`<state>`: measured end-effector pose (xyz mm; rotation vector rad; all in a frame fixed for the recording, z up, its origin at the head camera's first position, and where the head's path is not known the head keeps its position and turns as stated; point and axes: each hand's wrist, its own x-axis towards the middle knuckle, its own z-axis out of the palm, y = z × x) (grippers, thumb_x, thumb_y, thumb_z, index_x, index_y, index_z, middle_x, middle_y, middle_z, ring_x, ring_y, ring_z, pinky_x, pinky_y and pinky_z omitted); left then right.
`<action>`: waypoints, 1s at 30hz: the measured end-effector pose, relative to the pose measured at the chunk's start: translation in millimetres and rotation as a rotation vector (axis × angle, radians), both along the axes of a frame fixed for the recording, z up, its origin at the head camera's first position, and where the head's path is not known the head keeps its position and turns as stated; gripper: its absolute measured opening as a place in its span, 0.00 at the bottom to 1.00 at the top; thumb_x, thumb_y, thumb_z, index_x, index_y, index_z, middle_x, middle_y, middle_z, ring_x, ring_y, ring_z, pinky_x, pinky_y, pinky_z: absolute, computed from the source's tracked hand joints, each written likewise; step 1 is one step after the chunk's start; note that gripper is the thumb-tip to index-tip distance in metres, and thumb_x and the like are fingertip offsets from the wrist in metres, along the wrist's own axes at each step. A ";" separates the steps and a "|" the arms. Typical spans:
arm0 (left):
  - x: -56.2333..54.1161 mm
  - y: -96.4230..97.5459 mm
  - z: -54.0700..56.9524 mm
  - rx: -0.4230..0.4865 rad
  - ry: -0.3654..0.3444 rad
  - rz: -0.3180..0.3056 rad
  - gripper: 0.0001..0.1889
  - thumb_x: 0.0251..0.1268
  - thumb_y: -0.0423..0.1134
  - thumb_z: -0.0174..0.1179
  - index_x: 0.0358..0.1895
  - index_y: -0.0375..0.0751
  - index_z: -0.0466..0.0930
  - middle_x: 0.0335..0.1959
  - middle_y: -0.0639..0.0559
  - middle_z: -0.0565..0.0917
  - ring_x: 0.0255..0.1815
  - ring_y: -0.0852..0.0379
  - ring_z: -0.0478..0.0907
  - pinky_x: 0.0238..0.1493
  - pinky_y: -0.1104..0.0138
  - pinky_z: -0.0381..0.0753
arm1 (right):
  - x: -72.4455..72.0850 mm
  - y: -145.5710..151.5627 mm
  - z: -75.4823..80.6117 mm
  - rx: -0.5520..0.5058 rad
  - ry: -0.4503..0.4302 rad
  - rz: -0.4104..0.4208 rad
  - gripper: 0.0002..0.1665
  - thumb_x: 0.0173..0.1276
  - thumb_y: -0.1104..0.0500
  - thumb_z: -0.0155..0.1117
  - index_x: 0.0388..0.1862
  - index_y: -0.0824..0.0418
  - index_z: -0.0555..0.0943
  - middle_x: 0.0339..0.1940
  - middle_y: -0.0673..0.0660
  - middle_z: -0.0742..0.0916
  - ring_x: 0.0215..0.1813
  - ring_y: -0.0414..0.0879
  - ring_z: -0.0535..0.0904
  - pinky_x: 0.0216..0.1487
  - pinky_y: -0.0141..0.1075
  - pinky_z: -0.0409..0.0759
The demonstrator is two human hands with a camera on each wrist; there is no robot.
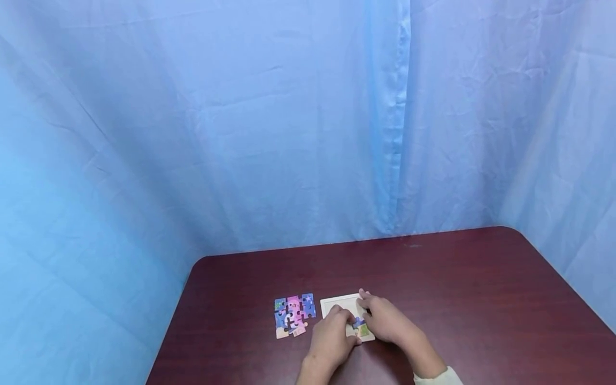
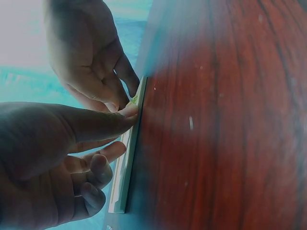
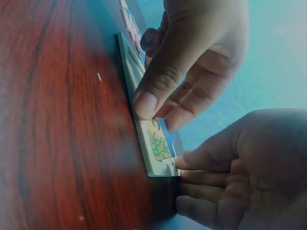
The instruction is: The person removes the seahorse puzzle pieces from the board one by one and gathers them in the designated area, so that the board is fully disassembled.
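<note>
A white puzzle tray lies on the table under both hands. A corner piece with green coral on yellow sits inside its right front corner, beside a blue puzzle piece. My left hand reaches over the tray from the left. Its thumb is down by the front rim and its fingers are bent beyond, pinching a puzzle piece mostly hidden beneath them. With my right hand I hold the tray's right side, thumb at the rim and fingers along the outer edge.
Left of the tray lies a group of colourful puzzle pieces in pink, blue and purple, loosely fitted together. The dark red wooden table has rounded far corners. Blue curtains hang behind it and at both sides.
</note>
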<state>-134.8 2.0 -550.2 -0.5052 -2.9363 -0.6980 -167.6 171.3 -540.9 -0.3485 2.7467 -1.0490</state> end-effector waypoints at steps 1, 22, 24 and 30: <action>0.7 0.0 0.1 0.004 0.001 0.005 0.20 0.44 0.45 0.84 0.40 0.48 0.87 0.37 0.57 0.81 0.33 0.58 0.84 0.36 0.64 0.82 | 0.5 -0.6 -0.4 -0.001 -0.003 0.000 0.25 0.69 0.74 0.56 0.65 0.76 0.80 0.77 0.72 0.76 0.79 0.68 0.70 0.79 0.60 0.66; -4.1 -1.5 5.6 0.081 -0.039 -0.013 0.19 0.44 0.39 0.84 0.36 0.51 0.81 0.33 0.59 0.85 0.33 0.65 0.81 0.33 0.67 0.77 | -0.2 -4.8 -1.3 -0.013 -0.011 -0.012 0.30 0.64 0.79 0.49 0.65 0.78 0.79 0.78 0.72 0.74 0.81 0.69 0.68 0.80 0.59 0.64; -4.7 -3.1 5.7 0.105 -0.061 -0.023 0.18 0.45 0.38 0.83 0.36 0.50 0.82 0.33 0.59 0.86 0.34 0.66 0.81 0.34 0.67 0.77 | 0.5 -5.1 -0.1 -0.013 -0.020 -0.011 0.31 0.63 0.79 0.49 0.66 0.78 0.78 0.79 0.72 0.74 0.81 0.69 0.67 0.81 0.60 0.64; -6.5 -5.1 5.7 0.137 -0.068 -0.014 0.13 0.51 0.37 0.78 0.35 0.49 0.82 0.32 0.58 0.86 0.32 0.67 0.79 0.33 0.68 0.76 | -0.5 -6.1 0.4 -0.009 -0.021 -0.003 0.30 0.63 0.79 0.50 0.66 0.79 0.78 0.79 0.72 0.74 0.81 0.69 0.67 0.81 0.60 0.64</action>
